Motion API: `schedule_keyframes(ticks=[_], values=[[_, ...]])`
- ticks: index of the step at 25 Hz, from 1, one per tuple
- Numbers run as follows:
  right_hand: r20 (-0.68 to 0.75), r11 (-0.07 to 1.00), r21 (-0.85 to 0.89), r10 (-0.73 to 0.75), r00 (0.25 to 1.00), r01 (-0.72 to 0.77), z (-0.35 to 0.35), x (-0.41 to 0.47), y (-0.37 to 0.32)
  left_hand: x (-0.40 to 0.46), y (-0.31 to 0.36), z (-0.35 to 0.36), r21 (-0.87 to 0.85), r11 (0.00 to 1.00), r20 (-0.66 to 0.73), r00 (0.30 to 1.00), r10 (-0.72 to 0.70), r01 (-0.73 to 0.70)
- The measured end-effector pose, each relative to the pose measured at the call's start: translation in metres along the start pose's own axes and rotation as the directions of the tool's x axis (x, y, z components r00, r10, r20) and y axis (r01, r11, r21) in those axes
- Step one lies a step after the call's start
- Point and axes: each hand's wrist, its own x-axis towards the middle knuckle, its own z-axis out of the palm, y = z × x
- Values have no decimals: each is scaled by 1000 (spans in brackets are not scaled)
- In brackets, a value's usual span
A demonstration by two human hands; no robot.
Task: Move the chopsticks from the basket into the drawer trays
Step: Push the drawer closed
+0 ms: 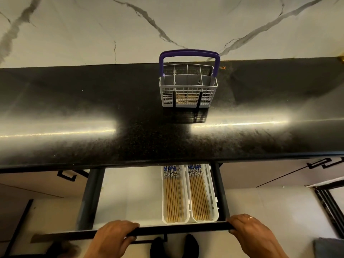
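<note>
Black granite counter (93, 108) carries grey cutlery basket (188, 90), purple handle upright, near marble wall. Below, drawer (178, 230) pulled open. Two white trays (188, 194) side by side at drawer's right, each filled with chopsticks (172, 198), patterned ends toward counter. Left hand (113, 237) and right hand (249, 229) both curl over drawer's front edge, gripping it.

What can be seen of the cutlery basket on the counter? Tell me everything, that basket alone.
The basket is a pale grey plastic grid box with a purple hoop handle standing upright over it. Dividers split the inside into several compartments, and none shows any chopsticks standing up. Two dark vertical strips run down its front wall, with something tan showing through the mesh between them. It stands upright on the black speckled countertop, near the marble wall. Neither hand touches it.
</note>
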Motion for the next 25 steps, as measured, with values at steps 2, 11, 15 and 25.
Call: schedule_keyframes(ticks=[2,11,15,25], values=[[-99,1000,-1,2,995,-3,-12,14,-3,17,0,-10,18,1000,-68,997,23,-22],[-466,949,-293,-34,884,-118,-36,88,14,89,-10,-56,327,940,-404,913,46,98],[-486,952,-277,-26,874,-126,-60,120,20,123,-20,-80,448,883,-400,915,58,141],[-504,962,-235,4,864,-142,-64,154,20,154,-29,-82,406,899,-377,926,4,162]])
